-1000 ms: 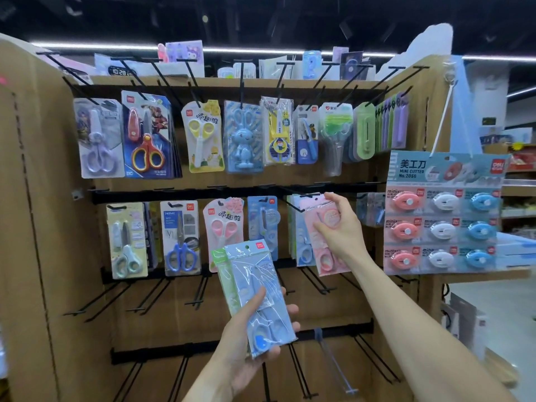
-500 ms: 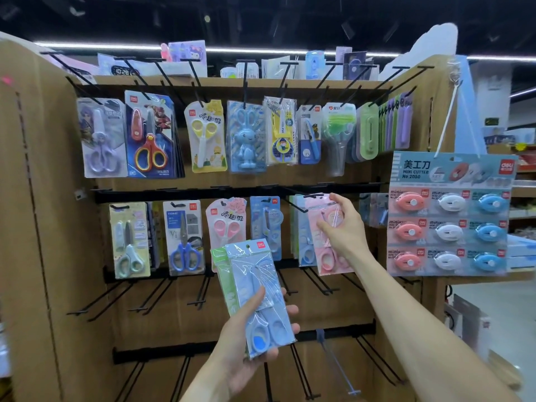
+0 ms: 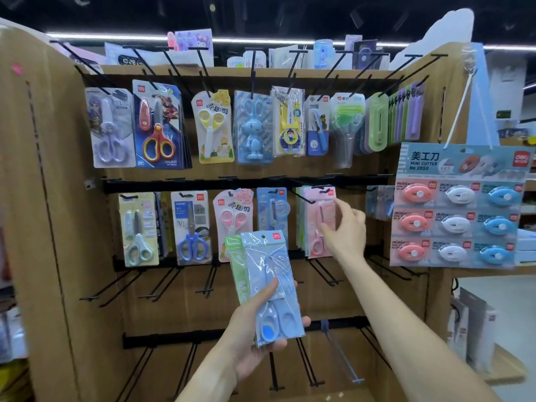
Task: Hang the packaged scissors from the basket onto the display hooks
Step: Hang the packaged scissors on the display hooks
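1. Evidently the pink scissors pack (image 3: 321,221) already hangs on a middle-row hook (image 3: 304,195), centre-right of the frame; the right hand (image 3: 345,230) rests loosely spread against its face, pinching nothing that I can see.
2. Lower centre, the left hand (image 3: 255,323) grips a blue scissors pack (image 3: 272,285) with a green pack (image 3: 236,271) behind (thumb across the front).
3. Next, I judge, the blue pack's small punched hole must meet a thin black wire hook; the glossy, crinkled film looks slippery.

Left hand (image 3: 255,332) gripping — right hand (image 3: 345,230) raised, fingers loosely spread.
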Demonstrator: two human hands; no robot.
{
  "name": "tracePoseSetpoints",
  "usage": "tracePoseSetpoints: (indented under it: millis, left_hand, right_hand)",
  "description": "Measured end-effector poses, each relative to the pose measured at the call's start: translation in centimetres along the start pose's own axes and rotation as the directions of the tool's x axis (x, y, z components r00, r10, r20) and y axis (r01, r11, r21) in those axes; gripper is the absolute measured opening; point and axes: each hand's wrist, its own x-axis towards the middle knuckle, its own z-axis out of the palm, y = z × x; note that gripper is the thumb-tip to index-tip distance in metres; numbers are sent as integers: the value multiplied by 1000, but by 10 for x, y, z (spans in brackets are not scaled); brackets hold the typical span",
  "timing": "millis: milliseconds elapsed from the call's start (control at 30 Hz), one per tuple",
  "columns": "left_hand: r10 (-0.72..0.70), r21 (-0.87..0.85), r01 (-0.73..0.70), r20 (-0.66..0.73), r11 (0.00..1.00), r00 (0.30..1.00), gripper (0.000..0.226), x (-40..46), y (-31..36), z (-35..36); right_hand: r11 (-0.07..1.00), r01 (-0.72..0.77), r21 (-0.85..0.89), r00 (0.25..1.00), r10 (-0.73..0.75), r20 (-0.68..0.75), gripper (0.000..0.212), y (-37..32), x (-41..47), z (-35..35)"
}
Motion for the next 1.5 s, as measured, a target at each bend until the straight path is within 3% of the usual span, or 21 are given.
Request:
tracePoseSetpoints:
  millis: [67, 133, 200, 300, 433, 500, 600, 833, 1333, 1500]
  left_hand:
    - [-6, 40, 7, -20, 999, 1000, 58, 0, -1, 0]
    - [-2, 86, 6, -38, 996, 999, 68, 0, -1, 5]
    - [-16, 118, 22, -52, 993, 998, 80, -1, -3, 11]
    - [-54, 84, 58, -56, 995, 997, 79, 0, -7, 16]
    - [-69, 53, 70, -35, 996, 997, 58, -3, -8, 21]
    - [-69, 38, 71, -52, 997, 996, 54, -4, -6, 22]
    - [-82, 31, 83, -37, 996, 996, 65, -4, -5, 22]
    - [-77, -16, 77, -29, 997, 997, 66, -1, -6, 24]
    - [-63, -10, 63, 3, 998, 998, 69, -4, -1, 24]
    - [-65, 16, 65, -9, 998, 998, 67, -1, 0, 19]
  right_hand:
    - [968, -32, 249, 999, 28, 21, 45, -6, -48, -6]
    - [865, -175, 470, 970, 71, 231, 40, -17, -93, -8]
    - [804, -260, 535, 935, 70, 349, 37, -21, -115, -6]
    - [689, -349, 635, 915, 106, 389, 33, -14, -118, -8]
    - [624, -377, 685, 918, 153, 366, 30, 7, -110, -13]
    - [623, -350, 700, 935, 187, 300, 40, 15, -97, -17]
    - [686, -251, 683, 968, 166, 189, 59, 19, -63, -31]
    - [857, 69, 511, 991, -120, 67, 48, 11, 6, -28]
    - [895, -32, 445, 991, -28, 127, 52, 11, 43, -11]
    - [968, -64, 242, 978, 13, 206, 57, 6, 59, 3]
